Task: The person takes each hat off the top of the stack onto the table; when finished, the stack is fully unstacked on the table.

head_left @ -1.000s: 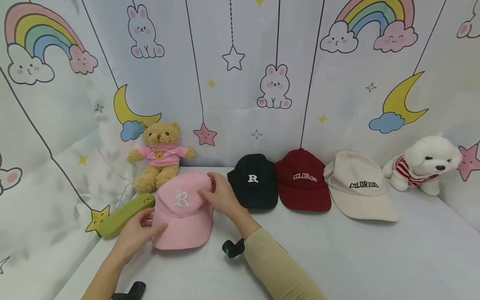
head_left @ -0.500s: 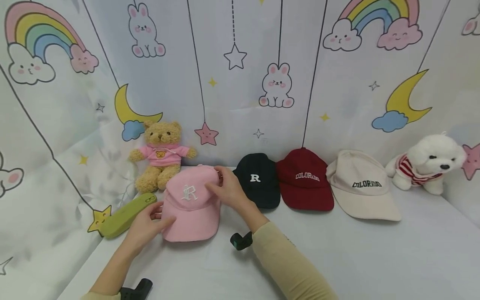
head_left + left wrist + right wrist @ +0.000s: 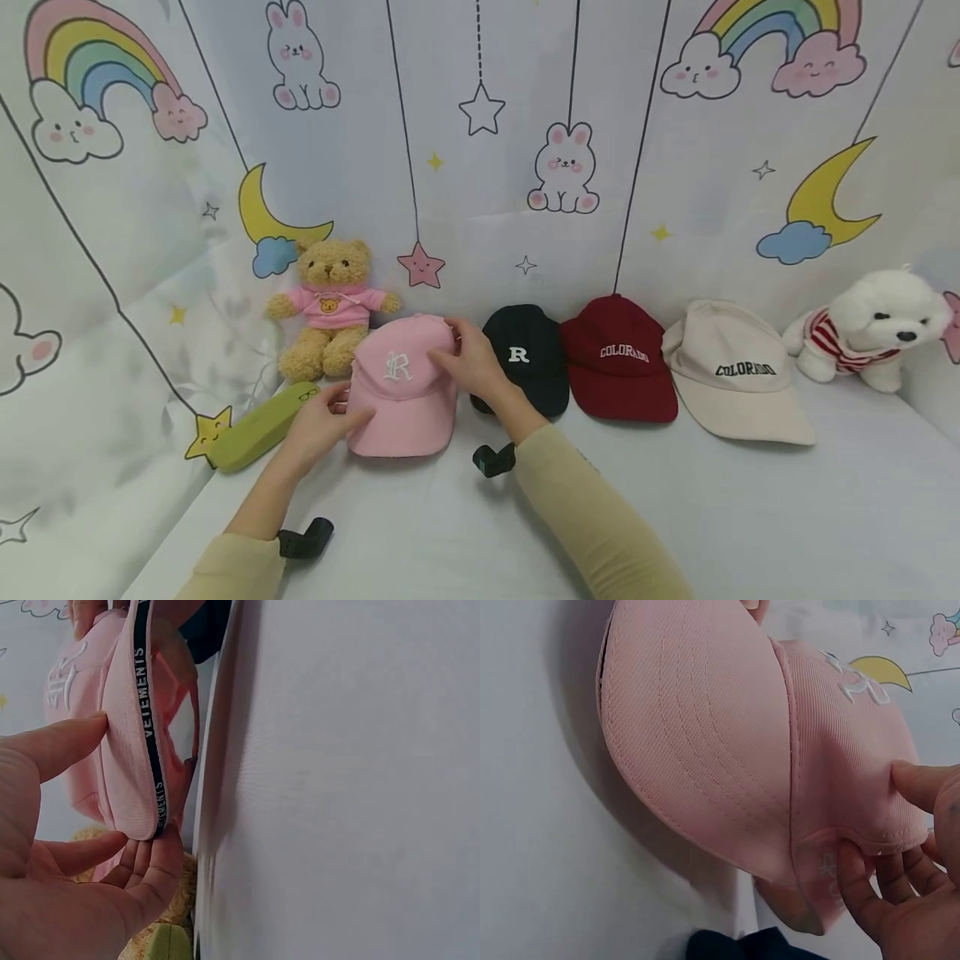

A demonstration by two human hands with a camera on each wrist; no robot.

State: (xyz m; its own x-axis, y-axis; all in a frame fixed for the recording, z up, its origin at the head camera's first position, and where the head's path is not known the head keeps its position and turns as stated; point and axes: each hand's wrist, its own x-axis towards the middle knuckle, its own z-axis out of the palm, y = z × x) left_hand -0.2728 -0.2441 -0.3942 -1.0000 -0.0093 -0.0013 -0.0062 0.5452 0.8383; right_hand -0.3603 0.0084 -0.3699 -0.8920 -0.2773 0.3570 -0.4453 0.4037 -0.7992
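Note:
Between both hands is a pink baseball cap [image 3: 402, 383] with a white embroidered letter on its front. My left hand [image 3: 321, 423] grips the left side of the brim, thumb on top and fingers beneath, as the left wrist view shows. A dark band lettered VETEMENTS [image 3: 144, 697] runs along the brim's edge there. With thumb and curled fingers, my right hand [image 3: 480, 363] pinches the right side of the crown; in the right wrist view those fingers [image 3: 885, 881] go under the cap's lower edge. A black cap [image 3: 531, 367] with a white R sits just right of that hand.
Right of the black cap stand a dark red cap [image 3: 621, 367], a cream cap [image 3: 731, 375] and a white toy dog [image 3: 862, 333]. A teddy bear [image 3: 330, 308] sits behind the pink cap; a green case [image 3: 258, 429] lies left of it. A printed backdrop [image 3: 480, 208] rises behind the white table [image 3: 450, 533].
Both hands have carried the pink cap to the right and farther back, closer to the black cap. Their grip on it stays alike. The head view has shifted slightly.

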